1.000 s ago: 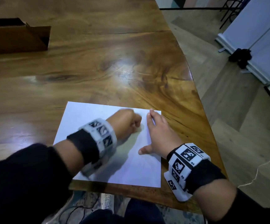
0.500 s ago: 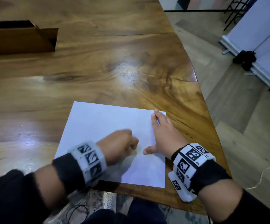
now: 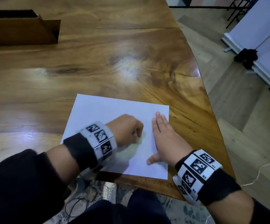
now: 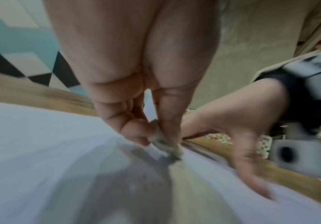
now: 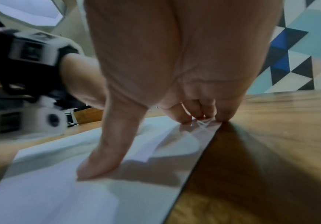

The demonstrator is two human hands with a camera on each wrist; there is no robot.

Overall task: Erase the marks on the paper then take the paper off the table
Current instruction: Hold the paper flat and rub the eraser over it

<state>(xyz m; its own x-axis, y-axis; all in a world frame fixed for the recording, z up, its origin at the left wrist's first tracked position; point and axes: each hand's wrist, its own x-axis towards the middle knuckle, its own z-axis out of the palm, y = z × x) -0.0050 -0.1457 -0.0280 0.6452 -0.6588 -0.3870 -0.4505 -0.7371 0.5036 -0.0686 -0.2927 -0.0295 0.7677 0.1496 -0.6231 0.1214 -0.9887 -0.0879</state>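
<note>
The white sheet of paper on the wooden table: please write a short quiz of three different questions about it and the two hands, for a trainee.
1. True or false: the right hand lies flat on the white sheet of paper.
2. What does the left hand pinch? A) a pencil B) a small grey eraser C) nothing
3. Fill in: the brown cardboard box stands at the far ____ of the wooden table.

Key: 1 true; 2 B; 3 left.
</note>
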